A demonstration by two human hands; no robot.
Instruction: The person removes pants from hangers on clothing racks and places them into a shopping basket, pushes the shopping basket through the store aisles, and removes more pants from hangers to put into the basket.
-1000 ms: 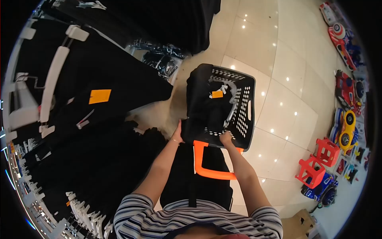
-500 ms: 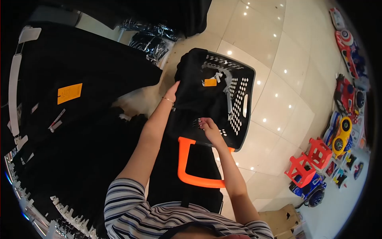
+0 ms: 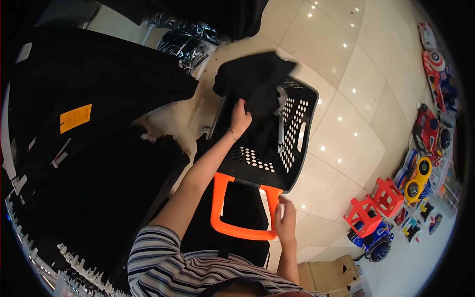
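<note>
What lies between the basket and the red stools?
In the head view, only glossy floor tiles lie between the basket and the red stools.

Floor (image 3: 329, 64): pale glossy tile; carries, apparently, a black perforated basket (image 3: 295, 174) and a cardboard box (image 3: 329, 277). Basket: contains black cloth (image 3: 255, 81).

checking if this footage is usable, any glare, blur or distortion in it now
Head view: small bright reflections dot the floor; head view: black cloth over the basket has a smeared edge; head view: floor lines bow, and dark corners round off the picture.
</note>
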